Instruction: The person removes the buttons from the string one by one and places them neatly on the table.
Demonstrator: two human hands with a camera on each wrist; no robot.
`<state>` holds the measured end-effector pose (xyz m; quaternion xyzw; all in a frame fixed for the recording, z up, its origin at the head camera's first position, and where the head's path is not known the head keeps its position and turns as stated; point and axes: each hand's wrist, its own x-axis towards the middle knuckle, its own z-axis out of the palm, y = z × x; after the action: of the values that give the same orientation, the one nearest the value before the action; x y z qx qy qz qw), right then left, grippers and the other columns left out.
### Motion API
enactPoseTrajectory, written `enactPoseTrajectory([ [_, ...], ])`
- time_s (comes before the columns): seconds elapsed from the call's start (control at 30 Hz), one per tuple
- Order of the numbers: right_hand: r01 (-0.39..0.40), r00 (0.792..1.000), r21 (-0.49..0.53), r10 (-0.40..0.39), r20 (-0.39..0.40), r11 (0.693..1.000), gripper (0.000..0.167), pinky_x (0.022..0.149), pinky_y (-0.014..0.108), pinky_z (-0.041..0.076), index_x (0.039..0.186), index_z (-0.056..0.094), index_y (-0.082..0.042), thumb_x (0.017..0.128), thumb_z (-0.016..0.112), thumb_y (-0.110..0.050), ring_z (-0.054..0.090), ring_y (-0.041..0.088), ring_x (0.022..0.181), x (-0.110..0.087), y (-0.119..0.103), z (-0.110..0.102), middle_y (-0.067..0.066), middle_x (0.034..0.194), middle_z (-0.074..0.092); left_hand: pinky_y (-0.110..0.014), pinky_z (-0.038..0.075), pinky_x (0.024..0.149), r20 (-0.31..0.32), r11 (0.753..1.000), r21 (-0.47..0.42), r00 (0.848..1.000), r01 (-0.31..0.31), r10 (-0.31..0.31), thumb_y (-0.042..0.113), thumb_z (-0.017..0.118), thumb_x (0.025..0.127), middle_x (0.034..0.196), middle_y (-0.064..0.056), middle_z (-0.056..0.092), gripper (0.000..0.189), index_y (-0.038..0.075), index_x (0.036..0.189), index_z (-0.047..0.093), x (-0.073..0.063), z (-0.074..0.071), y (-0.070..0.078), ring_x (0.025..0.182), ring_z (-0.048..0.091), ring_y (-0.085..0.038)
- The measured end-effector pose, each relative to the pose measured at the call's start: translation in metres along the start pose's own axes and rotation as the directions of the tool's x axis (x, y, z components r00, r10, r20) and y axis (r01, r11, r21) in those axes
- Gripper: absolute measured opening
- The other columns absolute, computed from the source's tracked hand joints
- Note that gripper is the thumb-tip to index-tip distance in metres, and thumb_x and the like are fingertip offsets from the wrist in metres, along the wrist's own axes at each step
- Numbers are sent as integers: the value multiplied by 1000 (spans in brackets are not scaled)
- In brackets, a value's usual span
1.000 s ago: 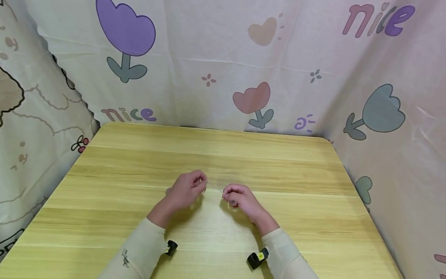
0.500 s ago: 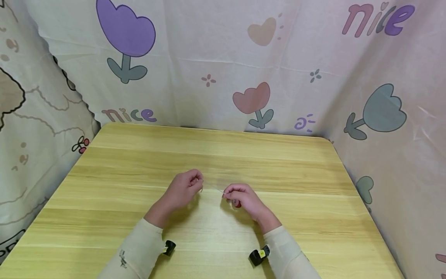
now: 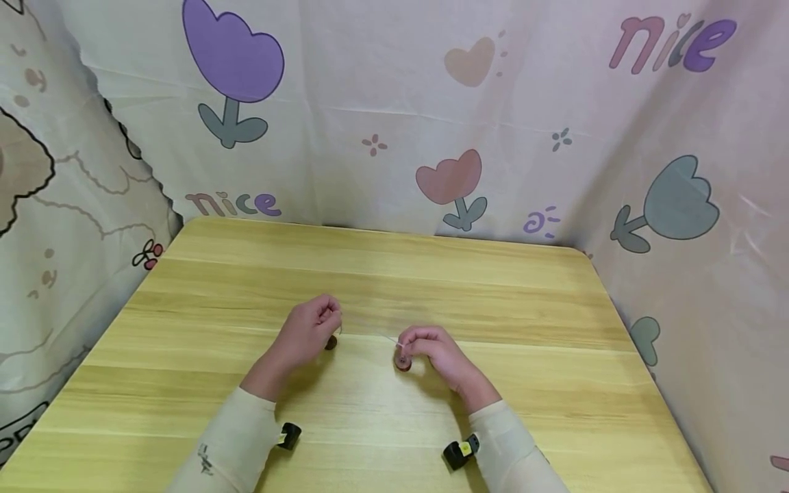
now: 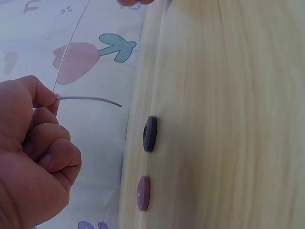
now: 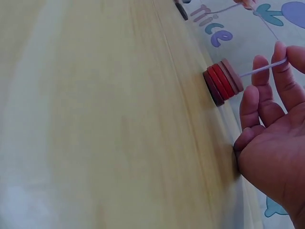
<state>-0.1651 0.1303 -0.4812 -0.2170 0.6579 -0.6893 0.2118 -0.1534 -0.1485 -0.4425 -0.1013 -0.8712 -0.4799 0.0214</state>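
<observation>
My left hand (image 3: 311, 327) pinches a thin pale cord (image 4: 88, 98) between thumb and finger, a short end sticking out past the fingertips. From there the cord runs across to my right hand (image 3: 431, 352), which pinches it too. Below the right fingertips hangs a stack of button-like discs (image 5: 222, 82), red, dark and pinkish-brown, threaded on the cord and close over the table. Near the left hand, a loose dark disc (image 4: 150, 134) and a pinkish-brown disc (image 4: 143, 193) stand out on the table in the left wrist view.
The light wooden table (image 3: 370, 274) has a patterned cloth (image 3: 345, 82) hanging behind its back edge and along both sides. Black wrist cameras, the left camera (image 3: 289, 436) and the right camera (image 3: 460, 452), sit by the sleeves.
My left hand has moved to the left, widening the gap between the hands and uncovering a dark disc. The disc stack has swung into fuller view under the right hand, which stays nearly in place.
</observation>
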Motion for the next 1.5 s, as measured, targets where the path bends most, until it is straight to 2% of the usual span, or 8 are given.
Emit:
enactPoseTrajectory([
  [0.27,-14,1000,-8,14,-8,1000,22,91,44,42,83,61,13,89,59,-8,55,29,93,-3,2,-1,35,103,54,-30,38,51,-52,997,20,996,75,-74,8,52,95,66,-1,45,9,8,92,60,-1,-12,-9,55,43,-17],
  [0.43,-21,1000,-21,21,-21,1000,20,94,43,39,84,61,13,89,59,-6,54,30,100,-3,3,-2,24,104,59,-30,39,50,-66,990,-13,987,143,-144,11,51,96,64,-2,45,10,6,95,59,-3,-20,-13,54,50,-21],
  [0.57,-21,999,-30,20,-28,999,19,92,41,41,85,61,14,89,58,-4,53,31,102,-4,4,-3,16,105,61,-31,40,51,-69,988,4,986,155,-155,11,51,97,64,-3,47,9,7,93,58,-5,-23,-17,54,51,-20],
  [0.7,-14,1000,-34,13,-26,999,19,90,39,42,86,61,14,90,58,-4,54,29,101,-4,4,-3,15,105,60,-30,42,51,-53,985,11,984,170,-169,9,51,97,66,-4,48,9,7,90,56,-6,-23,-21,57,53,-20],
  [0.9,-22,1000,-30,21,-20,999,22,92,41,41,92,62,16,92,60,-6,57,26,95,-2,5,-3,24,103,60,-33,42,58,-13,987,54,988,154,-154,5,53,92,64,-2,51,10,8,84,58,-8,-22,-21,57,50,-19],
  [1.13,-43,999,-49,42,-25,998,27,94,43,41,99,64,16,93,63,-11,58,26,94,-1,5,-3,25,105,61,-33,41,58,3,990,41,990,138,-138,4,55,86,63,-1,50,10,5,80,63,-7,-22,-18,59,49,-19],
  [1.37,-28,999,-58,27,-28,998,21,90,41,44,96,65,13,94,61,-8,59,25,91,0,5,-2,23,101,62,-31,35,53,23,996,13,996,90,-90,17,60,100,56,3,33,13,7,98,68,2,-16,-14,49,32,-13],
  [1.5,-21,1000,-56,20,-24,998,21,87,40,46,95,64,13,95,60,-8,58,25,89,1,6,-2,23,100,62,-29,33,48,22,996,22,996,90,-91,20,60,102,56,3,31,18,6,107,70,7,-14,-13,47,28,-13],
])
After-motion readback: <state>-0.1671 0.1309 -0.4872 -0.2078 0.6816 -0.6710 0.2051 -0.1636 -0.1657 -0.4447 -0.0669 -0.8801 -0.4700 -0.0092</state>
